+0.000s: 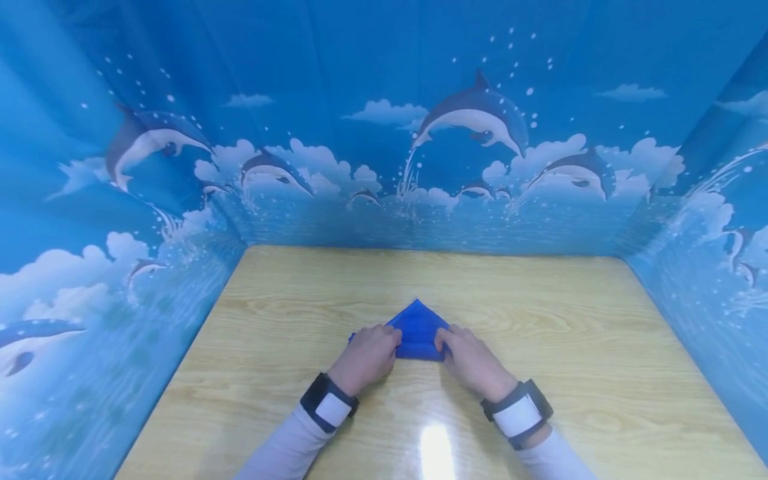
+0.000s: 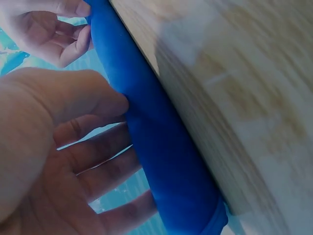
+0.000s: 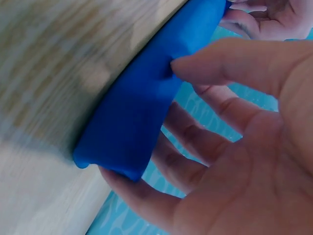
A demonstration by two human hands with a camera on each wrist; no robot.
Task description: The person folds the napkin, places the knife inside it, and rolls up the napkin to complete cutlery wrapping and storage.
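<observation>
A blue cloth (image 1: 419, 330) lies on the table with one pointed corner toward the back, its near edge folded into a thick band. My left hand (image 1: 366, 357) grips the left part of that band, and my right hand (image 1: 477, 363) the right part. In the left wrist view, the left thumb presses on the cloth (image 2: 156, 127) while the other fingers reach behind it. The right wrist view shows the right thumb on top of the band (image 3: 127, 107), with fingers curled beneath. Both hands partly hide the cloth's sides.
The wood-grain table (image 1: 540, 300) shows a bright light reflection near its front. Blue dolphin-printed curtains (image 1: 336, 220) enclose its back and both sides. A dark band with a pale panel (image 1: 329, 403) circles the left wrist; another (image 1: 519, 413) circles the right.
</observation>
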